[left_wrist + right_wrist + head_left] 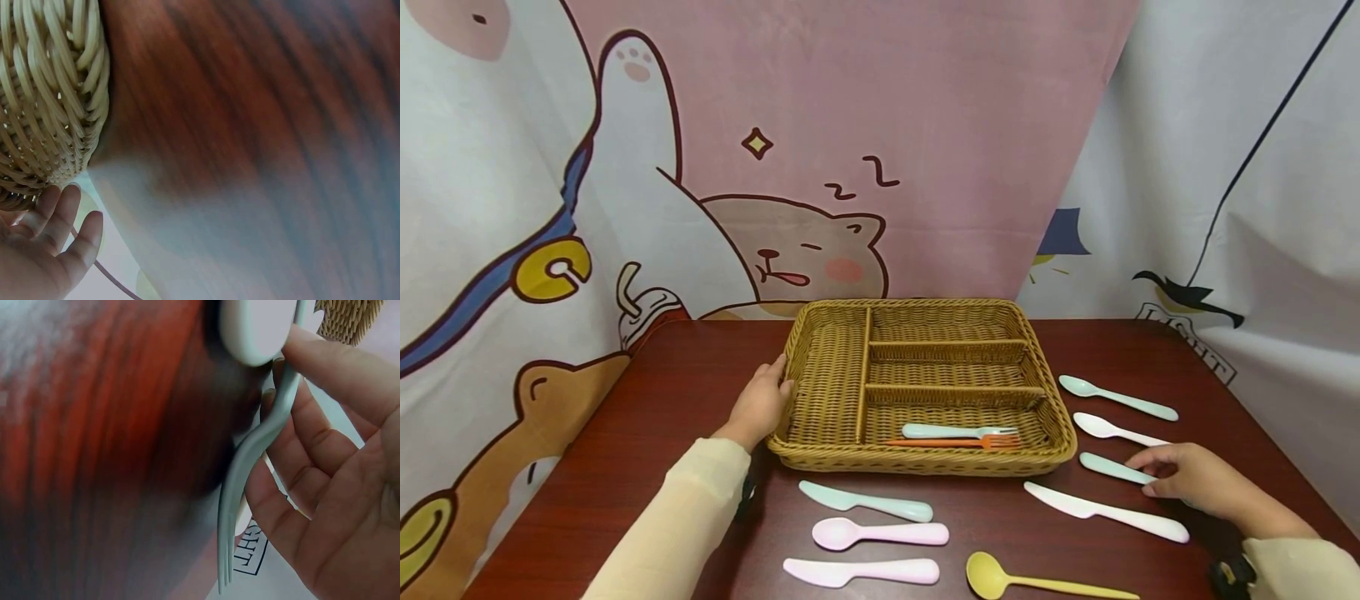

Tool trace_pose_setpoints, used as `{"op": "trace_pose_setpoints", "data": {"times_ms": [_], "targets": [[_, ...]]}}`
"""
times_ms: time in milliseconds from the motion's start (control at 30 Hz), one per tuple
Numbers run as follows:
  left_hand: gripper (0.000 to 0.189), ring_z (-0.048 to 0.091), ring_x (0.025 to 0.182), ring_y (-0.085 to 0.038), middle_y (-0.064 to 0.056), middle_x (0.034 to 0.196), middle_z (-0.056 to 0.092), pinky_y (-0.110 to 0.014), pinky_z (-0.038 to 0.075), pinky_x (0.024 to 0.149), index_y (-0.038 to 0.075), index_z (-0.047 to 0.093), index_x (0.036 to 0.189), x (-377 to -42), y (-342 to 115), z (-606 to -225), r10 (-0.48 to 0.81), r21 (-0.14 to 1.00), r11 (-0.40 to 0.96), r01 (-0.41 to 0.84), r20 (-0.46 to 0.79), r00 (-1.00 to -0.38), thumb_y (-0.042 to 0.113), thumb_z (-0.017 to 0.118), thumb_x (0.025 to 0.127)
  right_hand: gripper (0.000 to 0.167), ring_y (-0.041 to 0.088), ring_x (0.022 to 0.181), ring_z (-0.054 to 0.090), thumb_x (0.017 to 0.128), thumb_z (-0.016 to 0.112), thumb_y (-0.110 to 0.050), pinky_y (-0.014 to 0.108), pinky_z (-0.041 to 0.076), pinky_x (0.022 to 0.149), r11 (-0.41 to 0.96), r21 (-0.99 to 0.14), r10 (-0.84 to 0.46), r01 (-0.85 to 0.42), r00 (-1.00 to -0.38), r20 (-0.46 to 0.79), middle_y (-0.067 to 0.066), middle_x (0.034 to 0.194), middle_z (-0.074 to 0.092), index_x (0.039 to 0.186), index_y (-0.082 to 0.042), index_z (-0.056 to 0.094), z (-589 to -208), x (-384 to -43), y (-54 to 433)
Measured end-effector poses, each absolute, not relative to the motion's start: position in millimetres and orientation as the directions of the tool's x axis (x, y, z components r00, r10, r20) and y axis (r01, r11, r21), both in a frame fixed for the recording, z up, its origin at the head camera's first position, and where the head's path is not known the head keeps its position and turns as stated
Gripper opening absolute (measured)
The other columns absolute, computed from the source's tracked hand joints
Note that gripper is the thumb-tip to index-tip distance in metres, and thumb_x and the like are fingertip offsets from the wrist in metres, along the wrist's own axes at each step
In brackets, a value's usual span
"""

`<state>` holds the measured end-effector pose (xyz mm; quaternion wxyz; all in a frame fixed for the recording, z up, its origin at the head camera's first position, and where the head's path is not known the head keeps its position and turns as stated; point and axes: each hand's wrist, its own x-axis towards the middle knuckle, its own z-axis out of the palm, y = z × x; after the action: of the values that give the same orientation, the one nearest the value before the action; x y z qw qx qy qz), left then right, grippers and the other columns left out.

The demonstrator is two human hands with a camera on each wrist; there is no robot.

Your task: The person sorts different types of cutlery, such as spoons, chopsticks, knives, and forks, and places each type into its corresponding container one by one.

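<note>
My right hand [1195, 479] pinches a mint-green fork [250, 450] between thumb and fingers at the right of the table. Its handle [1112, 468] points toward the basket in the head view, while the tines show low in the right wrist view. My left hand [758, 407] rests against the left side of a woven basket [820, 460], fingers fairly straight. In the left wrist view its fingertips [70, 194] are right at the wicker wall. Inside the basket's front compartment lie a mint fork [943, 431] and an orange fork [955, 443].
A white spoon [1093, 425] and mint spoon [1078, 385] lie behind the right hand, a white knife [1105, 511] in front. Nearer are a mint knife [865, 502], pink spoon [880, 533], pink knife [861, 572] and yellow spoon [988, 575]. A printed curtain [970, 150] hangs behind.
</note>
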<state>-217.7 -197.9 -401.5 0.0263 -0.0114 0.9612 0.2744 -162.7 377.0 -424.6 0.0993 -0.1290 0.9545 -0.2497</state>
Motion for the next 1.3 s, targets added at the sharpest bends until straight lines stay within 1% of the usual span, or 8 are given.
{"op": "trace_pose_setpoints", "data": {"times_ms": [200, 400, 567, 700, 900, 1033, 1200, 1300], "targets": [[0.059, 0.034, 0.136, -0.041, -0.028, 0.151, 0.028, -0.053, 0.033, 0.108, 0.001, 0.019, 0.154, -218, -198, -403, -0.01, 0.522, 0.852, -0.035, -0.051, -0.999, 0.021, 0.043, 0.104, 0.024, -0.004, 0.069, 0.046, 0.074, 0.079, -0.007, 0.023, 0.043, 0.059, 0.855, -0.476, -0.287, -0.205, -0.952, -0.106, -0.003, 0.078, 0.059, 0.096, -0.002, 0.073, -424, -162, 375], [0.059, 0.034, 0.136, -0.041, -0.027, 0.151, 0.028, -0.052, 0.034, 0.107, 0.002, 0.018, 0.154, -218, -196, -402, -0.011, 0.528, 0.848, -0.042, -0.062, -0.998, 0.022, 0.043, 0.105, 0.029, -0.002, 0.07, 0.046, 0.076, 0.08, -0.014, 0.024, 0.043, 0.061, 0.887, -0.424, -0.239, -0.181, -0.967, -0.085, -0.002, 0.081, 0.06, 0.101, -0.002, 0.073, -418, -160, 375], [0.058, 0.035, 0.136, -0.041, -0.027, 0.151, 0.027, -0.053, 0.034, 0.107, 0.002, 0.018, 0.154, -218, -197, -402, -0.011, 0.528, 0.848, -0.042, -0.061, -0.998, 0.021, 0.042, 0.105, 0.031, -0.004, 0.071, 0.046, 0.076, 0.08, -0.013, 0.024, 0.042, 0.059, 0.892, -0.418, -0.206, -0.173, -0.978, -0.034, 0.002, 0.086, 0.065, 0.102, 0.001, 0.072, -410, -155, 376], [0.058, 0.034, 0.136, -0.04, -0.027, 0.152, 0.027, -0.053, 0.034, 0.108, 0.003, 0.018, 0.154, -219, -197, -401, -0.012, 0.53, 0.847, -0.044, -0.062, -0.998, 0.021, 0.042, 0.105, 0.031, -0.007, 0.071, 0.045, 0.074, 0.08, -0.009, 0.023, 0.042, 0.056, 0.892, -0.409, -0.195, -0.194, -0.98, 0.041, 0.003, 0.087, 0.065, 0.102, 0.001, 0.072, -404, -152, 375], [0.059, 0.034, 0.137, -0.039, -0.026, 0.152, 0.027, -0.052, 0.033, 0.108, 0.003, 0.018, 0.155, -219, -197, -401, -0.012, 0.536, 0.843, -0.047, -0.067, -0.998, 0.022, 0.043, 0.105, 0.029, -0.008, 0.07, 0.044, 0.074, 0.081, -0.009, 0.022, 0.04, 0.054, 0.876, -0.414, -0.202, -0.249, -0.967, 0.153, -0.006, 0.082, 0.06, 0.101, -0.002, 0.072, -392, -150, 370], [0.059, 0.032, 0.138, -0.04, -0.026, 0.153, 0.026, -0.053, 0.033, 0.108, 0.003, 0.018, 0.154, -217, -196, -400, -0.018, 0.541, 0.839, -0.056, -0.076, -0.997, 0.022, 0.043, 0.105, 0.029, -0.009, 0.074, 0.045, 0.075, 0.081, -0.011, 0.021, 0.039, 0.057, 0.879, -0.404, -0.198, -0.253, -0.965, 0.173, -0.005, 0.083, 0.062, 0.102, -0.005, 0.073, -380, -152, 362], [0.058, 0.033, 0.137, -0.04, -0.026, 0.152, 0.026, -0.052, 0.033, 0.108, 0.003, 0.018, 0.155, -217, -197, -400, -0.021, 0.538, 0.841, -0.058, -0.074, -0.997, 0.021, 0.042, 0.105, 0.03, -0.01, 0.077, 0.047, 0.074, 0.081, -0.011, 0.022, 0.042, 0.06, 0.879, -0.392, -0.217, -0.27, -0.961, 0.174, 0.0, 0.088, 0.066, 0.103, -0.006, 0.073, -369, -158, 349], [0.058, 0.033, 0.137, -0.04, -0.026, 0.152, 0.026, -0.053, 0.033, 0.108, 0.003, 0.018, 0.155, -218, -197, -400, -0.018, 0.534, 0.844, -0.053, -0.07, -0.997, 0.021, 0.042, 0.105, 0.029, -0.008, 0.075, 0.048, 0.074, 0.081, -0.007, 0.023, 0.043, 0.06, 0.859, -0.398, -0.255, -0.323, -0.943, 0.216, -0.002, 0.088, 0.065, 0.102, -0.006, 0.073, -365, -161, 341]]}}
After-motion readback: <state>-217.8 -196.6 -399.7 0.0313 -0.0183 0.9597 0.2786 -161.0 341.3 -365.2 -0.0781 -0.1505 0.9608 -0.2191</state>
